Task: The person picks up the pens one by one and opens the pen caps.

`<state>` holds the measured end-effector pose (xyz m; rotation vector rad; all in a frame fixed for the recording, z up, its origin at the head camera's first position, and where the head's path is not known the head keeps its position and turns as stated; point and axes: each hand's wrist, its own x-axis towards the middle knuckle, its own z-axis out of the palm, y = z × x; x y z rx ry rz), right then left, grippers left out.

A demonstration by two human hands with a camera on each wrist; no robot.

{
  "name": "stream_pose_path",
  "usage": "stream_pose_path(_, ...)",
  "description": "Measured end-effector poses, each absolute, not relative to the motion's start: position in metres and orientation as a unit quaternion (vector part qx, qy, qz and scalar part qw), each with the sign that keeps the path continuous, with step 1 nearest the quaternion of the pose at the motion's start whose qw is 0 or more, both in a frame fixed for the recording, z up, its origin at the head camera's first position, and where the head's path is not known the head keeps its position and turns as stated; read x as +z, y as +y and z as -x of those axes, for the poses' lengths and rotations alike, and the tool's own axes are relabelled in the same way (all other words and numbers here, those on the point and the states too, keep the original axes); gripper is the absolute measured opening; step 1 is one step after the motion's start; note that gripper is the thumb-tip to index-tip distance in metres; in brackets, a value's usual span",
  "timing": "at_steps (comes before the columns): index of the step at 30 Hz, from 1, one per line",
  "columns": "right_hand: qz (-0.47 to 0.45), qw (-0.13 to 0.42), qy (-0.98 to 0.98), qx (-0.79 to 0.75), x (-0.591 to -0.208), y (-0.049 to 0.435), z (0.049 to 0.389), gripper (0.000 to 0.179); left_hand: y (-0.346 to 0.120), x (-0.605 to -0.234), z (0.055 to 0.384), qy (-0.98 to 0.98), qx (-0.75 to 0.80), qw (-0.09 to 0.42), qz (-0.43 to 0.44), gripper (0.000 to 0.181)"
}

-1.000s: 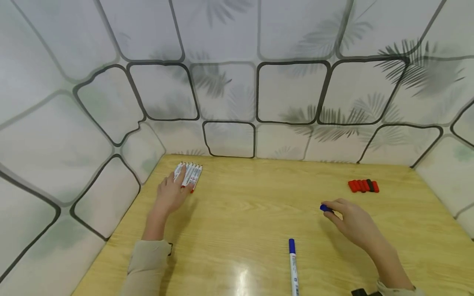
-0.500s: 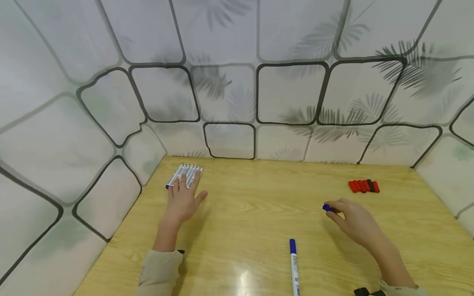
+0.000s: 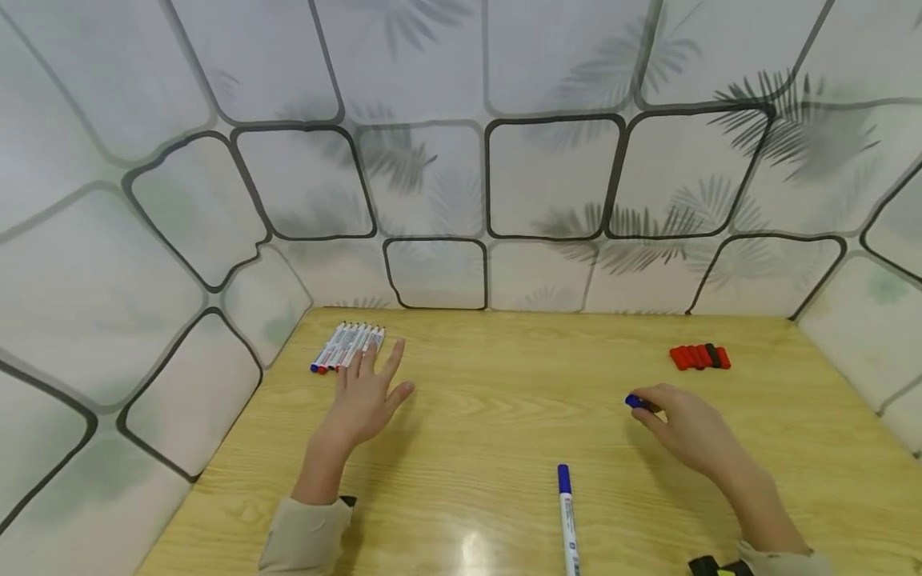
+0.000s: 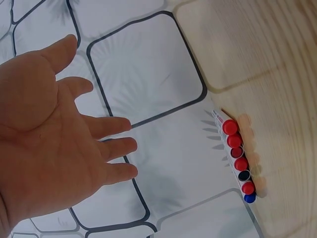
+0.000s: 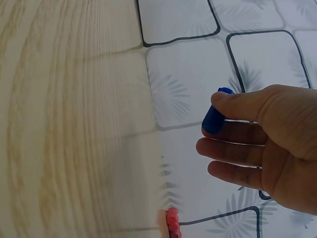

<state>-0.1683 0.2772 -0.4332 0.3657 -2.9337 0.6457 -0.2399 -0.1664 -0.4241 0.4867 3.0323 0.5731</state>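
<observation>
My left hand [image 3: 360, 404] hovers with spread fingers just in front of a row of white uncapped markers [image 3: 338, 349] at the table's back left. In the left wrist view its palm [image 4: 49, 144] holds nothing, and the markers' ends [image 4: 240, 163] show red, black and blue. Out to the right, my right hand [image 3: 691, 428] pinches a blue marker cap [image 5: 215, 116] between thumb and index finger, the other fingers lying below it. A capped white marker with a blue cap [image 3: 568, 520] lies on the table between the two arms, near the front edge of view.
Several red caps and a black one [image 3: 700, 357] lie in a row at the back right, beyond my right hand. A patterned wall [image 3: 439, 272] bounds the wooden table [image 3: 468, 416] at the back and both sides.
My left hand has drawn back from the markers toward me and spread its fingers, uncovering their coloured ends. The right hand still pinches the blue cap in nearly the same place.
</observation>
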Motion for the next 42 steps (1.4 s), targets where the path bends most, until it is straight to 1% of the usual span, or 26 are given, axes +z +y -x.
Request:
stream_pose_path(10,-0.095,0.030,-0.969,0.227,-0.433,0.289,0.173,0.037,-0.170,-0.417,0.233,0.974,0.166,0.005,-0.157,0.068)
stream_pose_path(24,-0.078,0.037,-0.973,0.215,-0.440,0.315,0.173,0.035,-0.164,-0.418,0.232,0.971,0.155,0.008,-0.179,0.069)
stream_pose_path(28,-0.070,0.045,-0.965,0.247,-0.443,0.325,0.178,0.036,-0.164,-0.420,0.235,0.973,0.148,0.005,-0.179,0.069)
stream_pose_path(32,-0.066,0.047,-0.951,0.298,-0.442,0.339,0.192,0.042,-0.166,-0.420,0.237,0.973,0.141,-0.002,-0.180,0.071)
stream_pose_path(36,-0.058,0.038,-0.953,0.294,-0.437,0.360,0.207,0.049,-0.169,-0.417,0.235,0.973,0.145,0.003,-0.179,0.073)
stream_pose_path(42,-0.015,0.019,-0.951,0.307,-0.439,0.401,0.215,0.050,-0.175,-0.412,0.233,0.970,0.162,-0.012,-0.182,0.073)
